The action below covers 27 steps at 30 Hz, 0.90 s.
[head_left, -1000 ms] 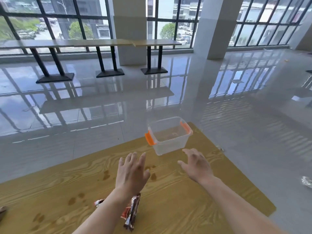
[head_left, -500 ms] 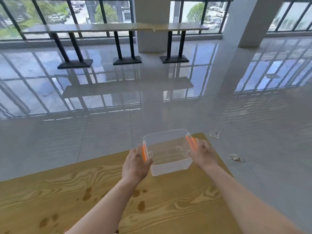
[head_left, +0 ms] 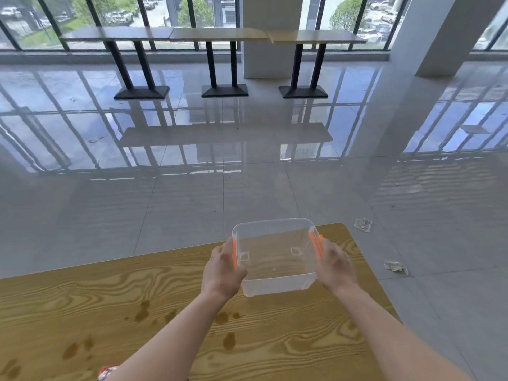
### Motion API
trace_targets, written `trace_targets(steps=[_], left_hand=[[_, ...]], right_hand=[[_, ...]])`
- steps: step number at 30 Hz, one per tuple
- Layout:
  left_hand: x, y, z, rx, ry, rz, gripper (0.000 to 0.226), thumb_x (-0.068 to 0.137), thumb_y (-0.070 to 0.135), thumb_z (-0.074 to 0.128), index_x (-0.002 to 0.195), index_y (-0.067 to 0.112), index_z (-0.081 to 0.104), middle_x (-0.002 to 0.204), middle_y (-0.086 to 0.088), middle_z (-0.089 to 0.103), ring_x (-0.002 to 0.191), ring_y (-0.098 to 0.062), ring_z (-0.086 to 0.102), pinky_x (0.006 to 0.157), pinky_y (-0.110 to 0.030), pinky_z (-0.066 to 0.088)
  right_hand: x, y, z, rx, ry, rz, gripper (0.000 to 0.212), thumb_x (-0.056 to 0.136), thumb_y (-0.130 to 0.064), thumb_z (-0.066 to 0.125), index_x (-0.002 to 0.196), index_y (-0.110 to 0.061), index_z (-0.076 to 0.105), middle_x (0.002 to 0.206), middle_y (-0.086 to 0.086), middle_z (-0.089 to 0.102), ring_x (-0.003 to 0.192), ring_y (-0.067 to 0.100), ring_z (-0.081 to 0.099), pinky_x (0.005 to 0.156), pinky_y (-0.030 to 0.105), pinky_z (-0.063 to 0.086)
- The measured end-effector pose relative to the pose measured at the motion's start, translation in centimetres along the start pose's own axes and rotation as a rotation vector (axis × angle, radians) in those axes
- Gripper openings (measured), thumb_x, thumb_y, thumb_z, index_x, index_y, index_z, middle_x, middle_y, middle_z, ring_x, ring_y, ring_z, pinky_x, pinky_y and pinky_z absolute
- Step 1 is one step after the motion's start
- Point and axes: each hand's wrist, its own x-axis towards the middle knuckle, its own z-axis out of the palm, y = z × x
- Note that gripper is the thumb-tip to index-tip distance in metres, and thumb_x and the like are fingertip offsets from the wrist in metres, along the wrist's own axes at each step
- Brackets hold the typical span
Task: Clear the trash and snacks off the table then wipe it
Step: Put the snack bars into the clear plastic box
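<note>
A clear plastic box point(head_left: 275, 259) with orange side handles stands near the far right corner of the wooden table point(head_left: 82, 298). It is empty. My left hand point(head_left: 222, 270) grips its left orange handle and my right hand point(head_left: 334, 264) grips its right one. Several brown stains point(head_left: 143, 312) mark the table top in front of the box. A bit of a red snack wrapper point(head_left: 107, 373) peeks out under my left forearm at the bottom edge.
Two crumpled clear wrappers point(head_left: 363, 224) point(head_left: 395, 266) lie on the glossy grey floor just past the table's right edge. A row of high tables point(head_left: 220, 37) on black bases stands by the windows far off. A white pillar point(head_left: 437, 34) rises at the right.
Both hands went from hovering open before the box to closing on its two orange handles. The view has tilted down and the snack wrapper near my left arm has slid almost out of sight.
</note>
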Motion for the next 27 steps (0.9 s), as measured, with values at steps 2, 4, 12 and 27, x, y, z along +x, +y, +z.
trace_targets(steps=[2, 4, 12, 27], left_hand=[[-0.9, -0.8, -1.1, 0.016, 0.026, 0.008, 0.049, 0.081, 0.022, 0.064, 0.124, 0.035, 0.045, 0.103, 0.001, 0.053, 0.082, -0.017, 0.053, 0.061, -0.026, 0.038], [-2.0, -1.8, -2.4, 0.011, 0.063, 0.011, 0.053, 0.080, 0.021, 0.064, 0.127, 0.036, 0.044, 0.102, 0.002, 0.052, 0.082, -0.018, 0.054, 0.062, -0.027, 0.039], [-7.3, -7.8, -9.7, -0.029, 0.202, 0.004, 0.061, 0.077, 0.019, 0.066, 0.129, 0.040, 0.043, 0.100, 0.002, 0.055, 0.083, -0.017, 0.056, 0.061, -0.028, 0.044], [-24.0, -27.6, -27.5, -0.010, 0.483, -0.172, 0.070, 0.078, 0.021, 0.070, 0.142, 0.030, 0.043, 0.114, 0.000, 0.059, 0.093, -0.016, 0.054, 0.069, -0.032, 0.042]], right_hand=[[-0.6, -0.9, 0.3, -0.001, 0.012, -0.039, 0.035, 0.097, -0.037, 0.035, 0.113, -0.013, 0.056, 0.102, 0.008, 0.065, 0.090, 0.027, 0.059, 0.076, 0.041, 0.048], [-1.2, -2.1, 0.7, -0.011, 0.021, -0.085, 0.023, 0.097, -0.021, 0.043, 0.114, -0.013, 0.055, 0.100, 0.007, 0.064, 0.088, 0.026, 0.058, 0.072, 0.039, 0.047], [-5.7, -9.9, 3.0, -0.005, 0.005, -0.222, 0.043, 0.092, -0.016, 0.046, 0.135, -0.020, 0.049, 0.109, 0.005, 0.066, 0.096, 0.030, 0.061, 0.074, 0.039, 0.047], [-22.3, -31.5, 13.9, 0.107, -0.142, -0.524, 0.009, 0.091, -0.028, 0.059, 0.098, -0.024, 0.062, 0.079, -0.009, 0.057, 0.070, 0.017, 0.057, 0.060, 0.032, 0.043]])
